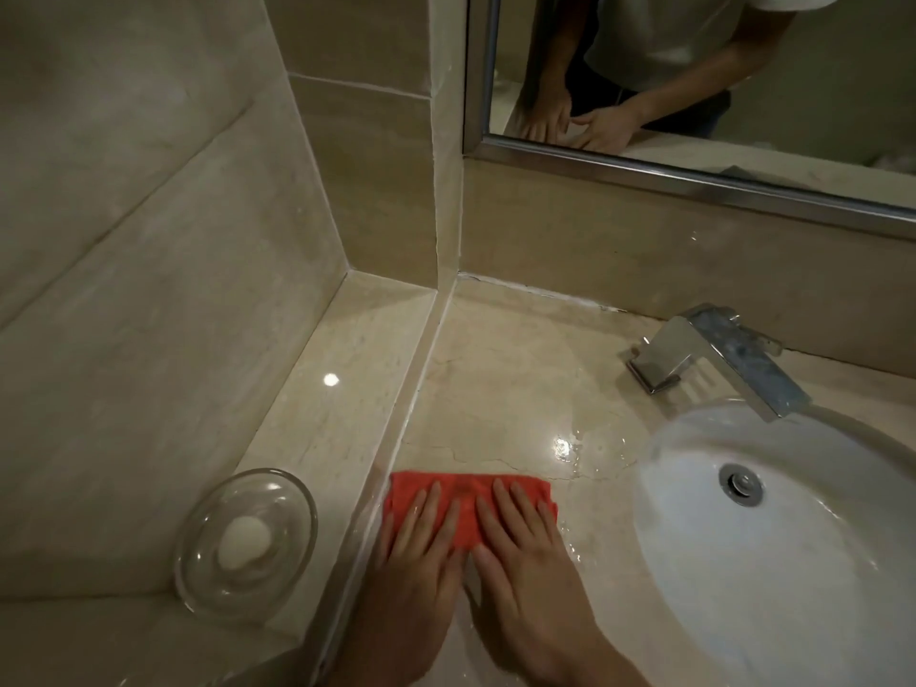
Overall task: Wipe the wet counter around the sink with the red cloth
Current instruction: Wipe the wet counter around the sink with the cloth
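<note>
Pressing the red cloth (pixel 466 508) with flat straight fingers (pixel 426 513), both hands work beside a glass dish (pixel 198 552) holding soap (pixel 245 542).

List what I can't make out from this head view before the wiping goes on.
- Counter under the red cloth: covered by cloth, left hand and right hand.
- Sink: right side cut off by the frame edge.
- Counter right of the faucet: out of frame.
- Mirror reflection: dim, blurred.

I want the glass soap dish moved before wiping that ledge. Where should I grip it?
Pinch the glass dish's near rim from above, thumb inside, fingers outside. Its shallow, wide bowl leaves only the rim, and the soap sits centred, so keep it level.
</note>
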The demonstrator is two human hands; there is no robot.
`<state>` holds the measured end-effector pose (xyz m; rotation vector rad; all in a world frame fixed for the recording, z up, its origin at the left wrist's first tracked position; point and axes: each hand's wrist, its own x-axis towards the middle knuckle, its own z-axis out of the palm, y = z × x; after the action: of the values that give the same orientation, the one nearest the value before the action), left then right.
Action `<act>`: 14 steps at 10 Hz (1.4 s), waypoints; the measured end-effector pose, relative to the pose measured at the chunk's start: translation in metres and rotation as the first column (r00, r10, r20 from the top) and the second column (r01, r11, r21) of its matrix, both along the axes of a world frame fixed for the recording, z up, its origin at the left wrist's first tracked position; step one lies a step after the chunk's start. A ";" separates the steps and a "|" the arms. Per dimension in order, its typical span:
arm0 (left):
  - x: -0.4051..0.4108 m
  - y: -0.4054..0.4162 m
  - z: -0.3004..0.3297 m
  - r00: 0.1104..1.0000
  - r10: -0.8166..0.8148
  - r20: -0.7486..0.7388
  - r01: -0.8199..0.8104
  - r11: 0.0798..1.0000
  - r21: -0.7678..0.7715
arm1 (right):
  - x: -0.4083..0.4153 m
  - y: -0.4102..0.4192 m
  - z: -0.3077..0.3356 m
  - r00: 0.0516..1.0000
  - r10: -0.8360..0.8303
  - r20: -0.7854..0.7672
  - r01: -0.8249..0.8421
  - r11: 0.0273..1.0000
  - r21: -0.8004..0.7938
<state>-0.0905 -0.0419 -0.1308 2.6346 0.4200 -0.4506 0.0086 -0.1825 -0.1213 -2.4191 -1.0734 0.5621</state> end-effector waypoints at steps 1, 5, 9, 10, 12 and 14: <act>-0.003 0.008 -0.002 0.998 -0.048 -0.042 0.049 0.999 0.016 | -0.004 0.002 0.005 0.999 -0.029 -0.035 0.030 0.999 0.015; 0.070 0.030 0.023 0.999 0.027 -0.036 -0.020 0.985 0.170 | 0.056 0.050 0.009 0.998 0.023 0.052 -0.019 0.997 -0.080; 0.000 -0.019 0.012 0.993 0.081 0.087 -0.085 0.996 0.037 | -0.006 -0.010 0.016 0.998 0.051 -0.049 -0.054 0.997 -0.060; 0.057 -0.004 0.015 0.990 0.121 0.074 -0.127 0.988 0.088 | 0.046 0.007 0.002 0.995 0.074 0.063 -0.067 0.993 -0.096; 0.096 0.006 0.014 0.989 0.144 0.023 -0.146 0.987 0.069 | 0.088 0.025 -0.007 0.991 0.107 0.083 -0.096 0.987 -0.127; -0.009 -0.045 -0.001 0.988 0.128 0.085 -0.137 0.983 0.121 | 0.000 -0.026 0.013 0.990 0.138 -0.009 -0.138 0.990 -0.036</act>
<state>-0.0997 -0.0871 -0.1322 2.7133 0.6133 -0.2880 0.0083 -0.2081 -0.1079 -2.3855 -1.2454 0.6396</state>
